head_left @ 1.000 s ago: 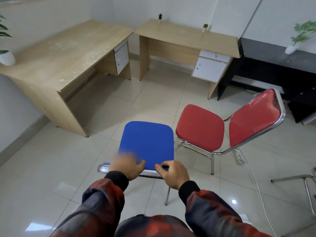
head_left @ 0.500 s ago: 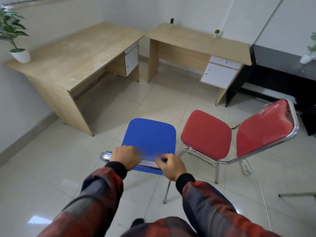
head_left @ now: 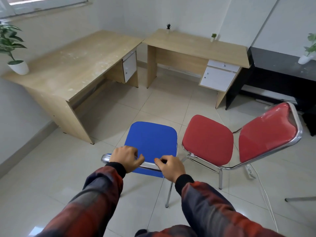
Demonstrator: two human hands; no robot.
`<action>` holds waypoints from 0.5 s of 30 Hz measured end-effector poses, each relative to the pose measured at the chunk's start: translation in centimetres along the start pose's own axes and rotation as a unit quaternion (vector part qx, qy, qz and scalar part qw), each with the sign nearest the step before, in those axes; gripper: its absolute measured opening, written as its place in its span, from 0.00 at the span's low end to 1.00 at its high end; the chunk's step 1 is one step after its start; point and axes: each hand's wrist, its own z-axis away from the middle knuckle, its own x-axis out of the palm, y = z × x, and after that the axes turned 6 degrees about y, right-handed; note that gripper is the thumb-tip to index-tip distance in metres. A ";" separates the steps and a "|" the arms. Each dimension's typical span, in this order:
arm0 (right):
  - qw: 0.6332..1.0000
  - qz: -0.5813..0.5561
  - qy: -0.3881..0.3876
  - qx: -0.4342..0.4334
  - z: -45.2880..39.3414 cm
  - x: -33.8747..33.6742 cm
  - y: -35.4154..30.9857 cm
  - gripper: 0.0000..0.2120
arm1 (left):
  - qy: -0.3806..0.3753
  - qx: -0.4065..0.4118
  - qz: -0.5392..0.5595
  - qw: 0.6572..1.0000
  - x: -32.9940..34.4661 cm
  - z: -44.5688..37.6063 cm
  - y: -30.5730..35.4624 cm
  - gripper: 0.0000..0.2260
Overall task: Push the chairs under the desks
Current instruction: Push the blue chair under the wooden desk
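**A:** Start close in. What are the hands doing?

**B:** Both are clamped on the chrome top rail of the blue chair (head_left: 151,142). The left hand (head_left: 125,158) wraps the rail near its left end, the right hand (head_left: 170,165) grips it nearer the middle, fingers curled over, with a short stretch of bare rail between them.

**A:** And where does that chair stand?

**B:** Out on the tiled floor (head_left: 42,177), well apart from any desk, its seat facing the open side of the left desk (head_left: 77,65). Just beside it, to the right, stands the red chair (head_left: 239,139), untouched and angled away.

**A:** So nothing is tucked in?

**B:** Nothing that I can see. The kneehole of the left desk is vacant, and so is the gap under the far desk (head_left: 196,45) against the wall. At the right edge a chrome leg (head_left: 299,199) pokes in, possibly a third chair, though I cannot tell.

**A:** How far along, then?

**B:** Early, I'd judge: the first chair is gripped but not yet under a desk, and the red one waits its turn.
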 end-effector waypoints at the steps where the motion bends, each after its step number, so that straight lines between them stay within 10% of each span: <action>1: 1.000 -0.003 -0.003 -0.006 -0.2 0.3 -0.3 0.20 | 0.000 -0.006 -0.001 1.000 -0.1 -0.3 -0.4 0.16; 15: 0.999 -0.009 0.010 0.032 -4.1 -1.4 -0.5 0.20 | 0.007 -0.003 -0.004 1.000 0.2 -4.1 0.6 0.17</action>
